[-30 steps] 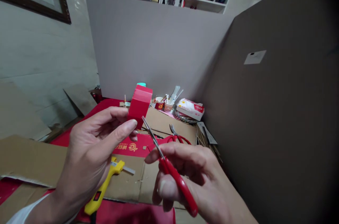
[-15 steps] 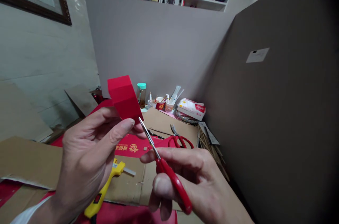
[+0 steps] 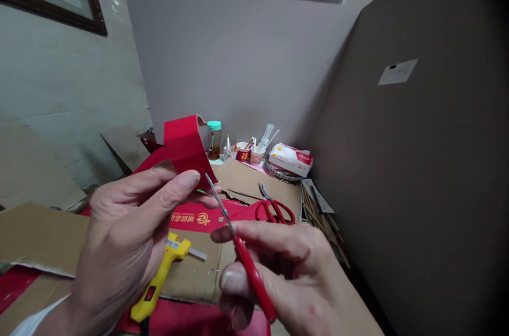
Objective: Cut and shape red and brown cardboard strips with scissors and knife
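Note:
Between the thumb and fingers of my left hand (image 3: 131, 224) is a folded piece of red card (image 3: 185, 145), raised above the table, its brown inner side showing at the top right. My right hand (image 3: 274, 267) grips red-handled scissors (image 3: 248, 267), their blades pointing up and left. The blade tips lie at the card's lower right edge, close to my left thumb; whether they are cutting into it I cannot tell. Below my hands a yellow glue gun (image 3: 161, 275) with a glue stick in its back rests on brown cardboard (image 3: 194, 283).
A second pair of red-handled scissors (image 3: 274, 209) lies beyond my right hand. Farther back stand a bottle with a green lid (image 3: 213, 140), paper cups of sticks (image 3: 257, 156) and a tissue pack (image 3: 291, 160). Grey panels (image 3: 238, 55) rise behind and on the right.
The red card has turned slightly, so its brown inner side now shows. The scissors' tips have shifted a little left and up along its edge. The view has tilted slightly.

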The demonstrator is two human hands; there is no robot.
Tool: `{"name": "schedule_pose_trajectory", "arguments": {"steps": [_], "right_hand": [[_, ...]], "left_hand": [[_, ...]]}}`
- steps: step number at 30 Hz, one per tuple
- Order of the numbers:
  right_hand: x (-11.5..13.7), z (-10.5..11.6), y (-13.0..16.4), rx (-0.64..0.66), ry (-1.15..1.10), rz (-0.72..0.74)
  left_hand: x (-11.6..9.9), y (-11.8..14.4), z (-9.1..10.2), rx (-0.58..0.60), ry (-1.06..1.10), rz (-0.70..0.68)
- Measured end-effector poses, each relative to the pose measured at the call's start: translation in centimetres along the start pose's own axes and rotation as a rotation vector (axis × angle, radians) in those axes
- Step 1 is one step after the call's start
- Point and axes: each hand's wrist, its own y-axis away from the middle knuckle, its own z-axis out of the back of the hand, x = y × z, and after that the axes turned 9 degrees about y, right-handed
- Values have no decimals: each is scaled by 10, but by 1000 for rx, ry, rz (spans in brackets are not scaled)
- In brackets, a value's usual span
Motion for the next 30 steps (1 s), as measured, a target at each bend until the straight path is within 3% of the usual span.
{"name": "schedule_pose_trajectory", "arguments": {"steps": [6,9,12,16,20,23,30], "right_hand": [[4,2,-8,-213,-229,106],[-1,14,-10,-355,-151,162],[-23,31,-11,-440,-90,153],[-62,46,-10,-405,183,73],[-83,36,-6,-273,339,-46],[-85,18,-6,-143,248,-124],[-87,-5,-5,27,-128,-357]], "left_hand": [[-5,2,-7,-81,-120,-68],[-3,0,-3,-55,-174,-97],[1,-3,13,-43,-186,-71],[9,-10,37,-60,-221,-32],[18,-12,42,-165,-162,203],[28,-8,40,-148,-131,334],[60,1,53,-47,-174,454]]}}
